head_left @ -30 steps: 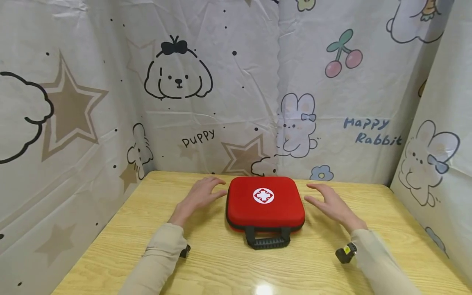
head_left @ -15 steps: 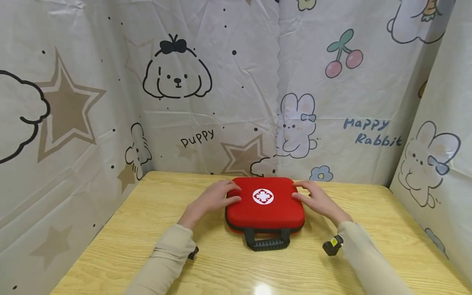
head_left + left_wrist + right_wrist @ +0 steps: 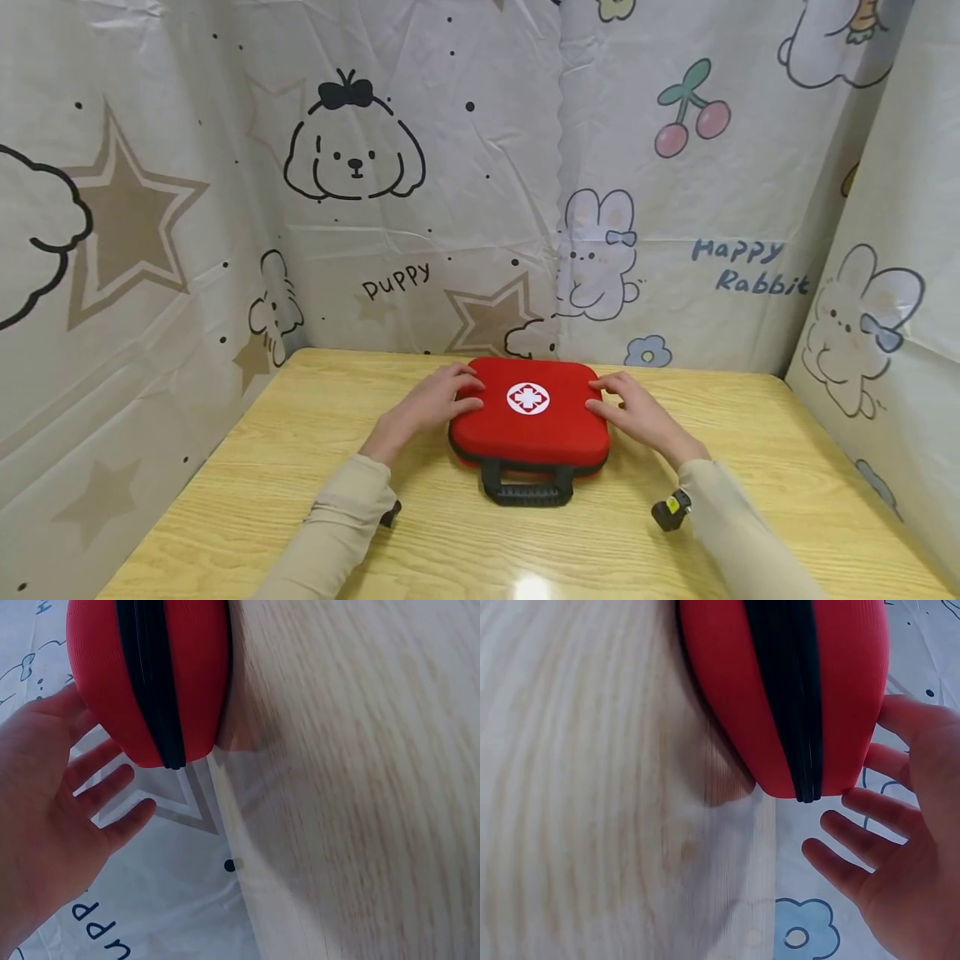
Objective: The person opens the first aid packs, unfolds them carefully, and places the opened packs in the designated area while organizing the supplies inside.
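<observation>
A red zippered first-aid case (image 3: 528, 429) with a white cross emblem lies flat on the wooden table, its black carry handle (image 3: 528, 493) toward the person. My left hand (image 3: 431, 404) is at the case's left side, thumb and fingertips touching the top near the edge. Opposite it, my right hand (image 3: 637, 412) touches the top near the right edge in the same way. Both wrist views show loosely spread fingers around the far corners, with the black zipper band (image 3: 154, 682) running along the side of the case. The zipper (image 3: 799, 705) looks fully closed at the far right corner.
The wooden table (image 3: 300, 467) extends around the case on all sides. A printed cloth (image 3: 480, 183) with cartoon animals hangs behind it and along both sides. A small black device (image 3: 671, 510) is strapped at the right wrist.
Both hands have come inward from beside the case onto its top edges. In the last half second the case's handle end has shifted slightly left.
</observation>
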`<state>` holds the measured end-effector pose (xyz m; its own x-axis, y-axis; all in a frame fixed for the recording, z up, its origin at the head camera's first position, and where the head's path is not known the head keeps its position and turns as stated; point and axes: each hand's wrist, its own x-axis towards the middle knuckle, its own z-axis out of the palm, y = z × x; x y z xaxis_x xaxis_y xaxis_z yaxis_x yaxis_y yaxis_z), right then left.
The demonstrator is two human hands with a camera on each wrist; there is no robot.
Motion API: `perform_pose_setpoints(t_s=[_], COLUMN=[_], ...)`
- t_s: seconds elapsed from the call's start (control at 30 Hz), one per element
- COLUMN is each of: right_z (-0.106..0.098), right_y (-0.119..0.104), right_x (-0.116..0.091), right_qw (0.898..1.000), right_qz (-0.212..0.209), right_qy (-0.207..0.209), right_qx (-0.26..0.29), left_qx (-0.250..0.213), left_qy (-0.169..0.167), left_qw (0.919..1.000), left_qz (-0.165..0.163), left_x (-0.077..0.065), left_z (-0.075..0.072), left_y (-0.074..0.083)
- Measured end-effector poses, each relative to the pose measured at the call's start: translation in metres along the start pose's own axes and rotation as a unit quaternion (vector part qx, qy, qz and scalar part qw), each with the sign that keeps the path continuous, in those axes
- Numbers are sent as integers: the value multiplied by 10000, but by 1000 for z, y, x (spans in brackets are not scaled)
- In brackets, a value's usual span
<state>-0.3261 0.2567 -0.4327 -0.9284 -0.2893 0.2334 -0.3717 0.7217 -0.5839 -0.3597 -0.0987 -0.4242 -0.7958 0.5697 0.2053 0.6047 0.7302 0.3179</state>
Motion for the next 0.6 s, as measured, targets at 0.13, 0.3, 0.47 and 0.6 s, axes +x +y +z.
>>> perform_pose_setpoints(t_s=[0.13, 0.3, 0.47, 0.6], right_z=[2, 2, 1, 1], right_y=[0, -4, -11, -13], right_x=[-4, -9, -16, -22], right_qw=[9999, 9998, 9995, 9983], right_qz=[-129, -174, -214, -428], right_qy=[28, 1, -22, 8], right_qx=[-89, -117, -247, -388], left_qx=[111, 279, 315, 290], left_qy=[110, 290, 395, 474], left_qw=[9998, 9988, 9974, 9967], left_qz=[-128, -281, -514, -595], left_x=[0, 1, 5, 6], left_z=[0, 0, -1, -1], left_y=[-3, -5, -5, -7])
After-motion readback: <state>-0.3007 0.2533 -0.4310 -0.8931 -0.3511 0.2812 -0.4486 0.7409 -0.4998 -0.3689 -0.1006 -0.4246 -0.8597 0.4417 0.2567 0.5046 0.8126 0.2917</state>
